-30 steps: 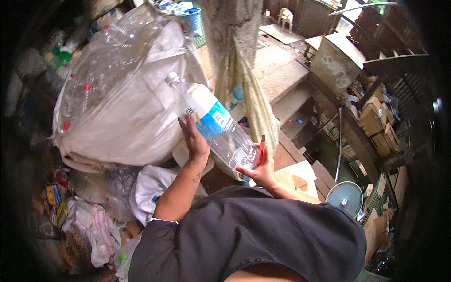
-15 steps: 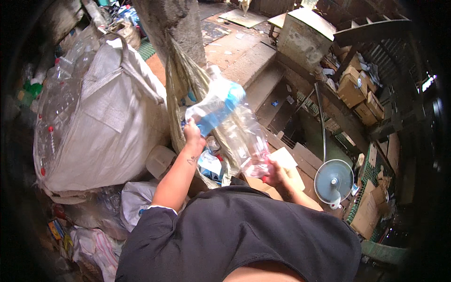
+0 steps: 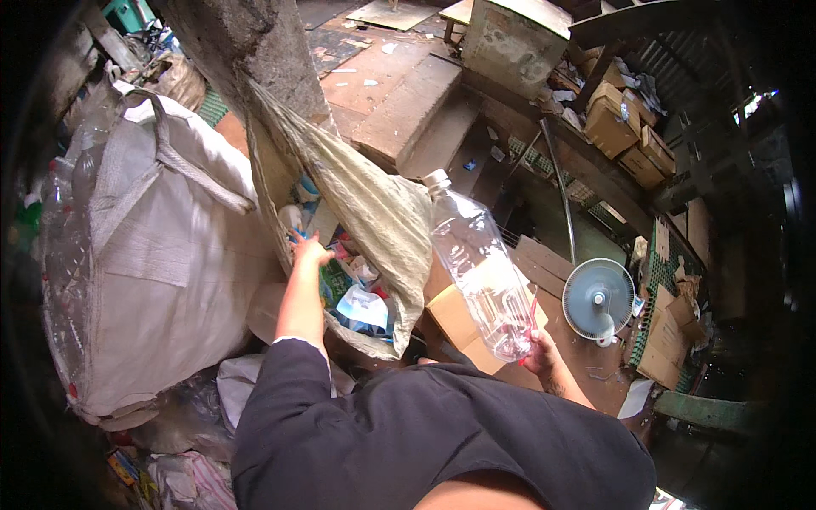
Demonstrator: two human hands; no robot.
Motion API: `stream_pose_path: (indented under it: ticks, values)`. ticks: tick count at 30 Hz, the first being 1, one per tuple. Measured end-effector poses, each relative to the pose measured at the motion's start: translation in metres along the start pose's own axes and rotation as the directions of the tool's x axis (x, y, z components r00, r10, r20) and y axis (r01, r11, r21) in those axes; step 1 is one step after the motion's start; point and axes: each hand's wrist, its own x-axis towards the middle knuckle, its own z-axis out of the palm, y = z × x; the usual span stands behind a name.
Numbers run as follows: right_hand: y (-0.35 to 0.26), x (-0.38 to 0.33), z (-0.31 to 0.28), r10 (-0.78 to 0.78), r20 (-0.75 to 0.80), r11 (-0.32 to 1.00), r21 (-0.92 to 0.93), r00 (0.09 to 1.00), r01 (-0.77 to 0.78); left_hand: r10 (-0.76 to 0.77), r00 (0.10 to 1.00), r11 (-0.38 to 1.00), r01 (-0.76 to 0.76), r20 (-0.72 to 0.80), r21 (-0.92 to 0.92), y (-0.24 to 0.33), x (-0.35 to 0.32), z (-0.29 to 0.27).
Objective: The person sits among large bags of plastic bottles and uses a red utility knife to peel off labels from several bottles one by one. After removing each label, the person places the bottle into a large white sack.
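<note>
Right hand (image 3: 544,353) closed round the base of the clear bottle (image 3: 480,272); long axis tilts up and left from my grip, cap end uppermost. Left hand (image 3: 310,252), fingers spread and holding nothing, reaches into the open sack (image 3: 374,212). Bottle sits just right of the sack mouth, nearer my right.

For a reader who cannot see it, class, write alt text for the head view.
The right hand holds a clear bottle by its base, neck up, while the left hand reaches into an open sack of scraps. A big white bag stands left, a fan right.
</note>
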Motion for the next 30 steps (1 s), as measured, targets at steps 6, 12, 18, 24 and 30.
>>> stream_pose_path:
  ticks: [6, 12, 18, 24, 30]
  values:
    - [-0.027, 0.029, 0.047, 0.057, 0.150, 0.978, -0.209, 0.987, -0.025, 0.132, 0.492, 0.059, -0.870, -0.861, -0.489, 0.003, -0.082, -0.132]
    - [-0.033, 0.083, 0.095, 0.368, 0.368, 0.916, -0.300, 0.854, -0.266, 0.379, 0.107, 0.341, -0.940, -0.919, 0.031, -0.086, -0.174, -0.198]
    - [-0.039, 0.121, 0.197, 0.323, 0.520, 0.829, -0.558, 0.791, 0.028, -0.075, 0.623, 0.693, -0.529, -0.779, -0.490, -0.163, -0.225, -0.146]
    - [-0.031, 0.150, 0.249, 0.264, 0.556, 0.649, -0.707, 0.788, 0.282, -0.043, 0.971, -0.227, -0.240, -0.237, -0.944, -0.200, -0.268, -0.083]
    - [-0.013, 0.160, 0.250, 0.225, 0.625, 0.541, -0.718, 0.747, 0.438, -0.254, 0.965, -0.244, -0.002, 0.061, -0.970, -0.228, -0.254, 0.001]
